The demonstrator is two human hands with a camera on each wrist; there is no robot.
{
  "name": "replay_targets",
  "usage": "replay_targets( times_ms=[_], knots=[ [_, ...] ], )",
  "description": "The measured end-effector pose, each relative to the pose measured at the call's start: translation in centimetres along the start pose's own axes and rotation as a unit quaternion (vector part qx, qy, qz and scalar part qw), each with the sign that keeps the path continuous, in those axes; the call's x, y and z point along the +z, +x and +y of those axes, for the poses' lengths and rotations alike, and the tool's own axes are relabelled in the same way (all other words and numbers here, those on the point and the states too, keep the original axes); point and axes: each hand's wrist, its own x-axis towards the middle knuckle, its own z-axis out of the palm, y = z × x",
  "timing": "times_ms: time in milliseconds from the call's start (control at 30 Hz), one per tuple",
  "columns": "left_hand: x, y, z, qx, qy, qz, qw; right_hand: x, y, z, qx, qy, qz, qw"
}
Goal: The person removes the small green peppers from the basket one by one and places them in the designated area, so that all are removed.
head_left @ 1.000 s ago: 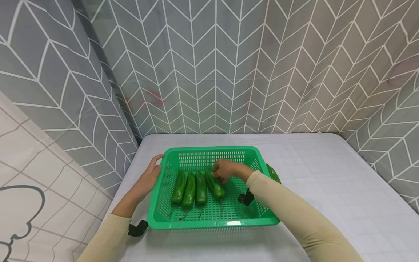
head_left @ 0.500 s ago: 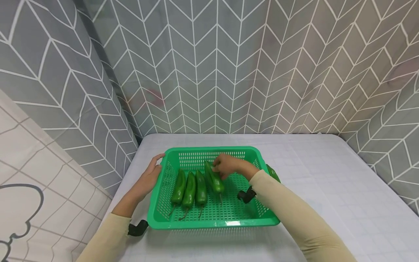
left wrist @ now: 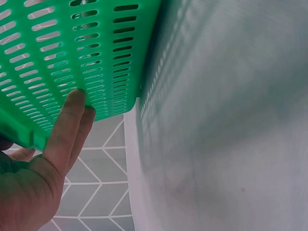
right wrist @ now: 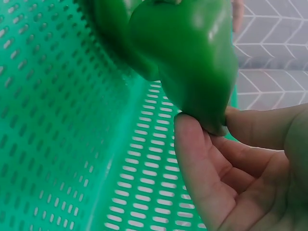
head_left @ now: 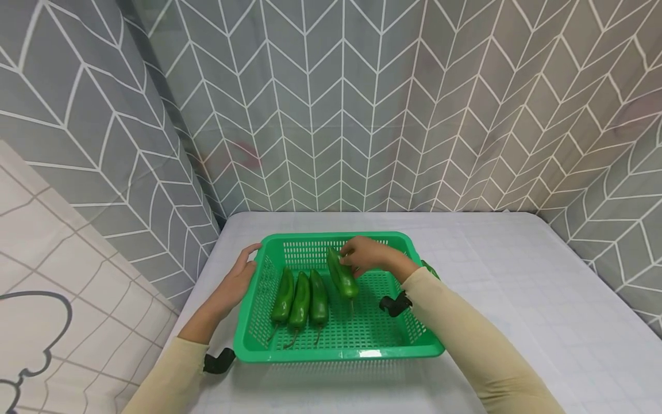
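Observation:
In the head view my right hand (head_left: 366,256) pinches a long green pepper (head_left: 343,280) over the middle of a green slatted plastic basket (head_left: 338,353). The right wrist view shows thumb and fingers on the narrow tip of that green pepper (right wrist: 192,57); its stem points back toward me. Three more green peppers (head_left: 300,302) lie side by side in the basket's left half, stems toward me. At the left rim, my left hand (head_left: 239,282) rests against the basket, and in the left wrist view its straight fingers (left wrist: 67,127) touch the slotted outer wall.
The basket stands on a white-covered table (head_left: 517,287). Another green pepper (head_left: 429,269) lies outside the basket's right side, mostly hidden by the right sleeve. A grey chevron-patterned curtain (head_left: 341,115) closes off the back. Black wrist mounts (head_left: 219,361) stick out near both cuffs.
My right hand has lifted its pepper, moving it slightly right and away from the row of three. The left hand and the basket have stayed in place.

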Motion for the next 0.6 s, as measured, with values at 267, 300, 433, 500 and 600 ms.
replay_targets(
  times_ms=[267, 300, 433, 500, 600],
  knots=[
    [0.2, 0.0, 0.1, -0.005, -0.002, 0.004, 1.0, -1.0, -0.9, -0.3, -0.014, -0.004, 0.003, 0.9999],
    [0.2, -0.1, 0.1, -0.006, -0.002, 0.001, 1.0, -1.1, -1.0, -0.3, -0.014, -0.004, 0.002, 0.9999],
    [0.3, -0.2, 0.1, -0.006, -0.002, -0.002, 1.0, -1.5, -1.7, -0.2, -0.018, -0.006, 0.003, 0.9998],
    [0.3, -0.3, 0.2, -0.003, -0.002, 0.003, 1.0, -1.8, -1.9, -0.2, -0.022, -0.006, 0.004, 0.9997],
    [0.1, -0.5, 0.5, 0.005, -0.006, 0.002, 1.0, -2.0, -2.0, -0.1, -0.025, -0.007, 0.007, 0.9996]
  ],
)
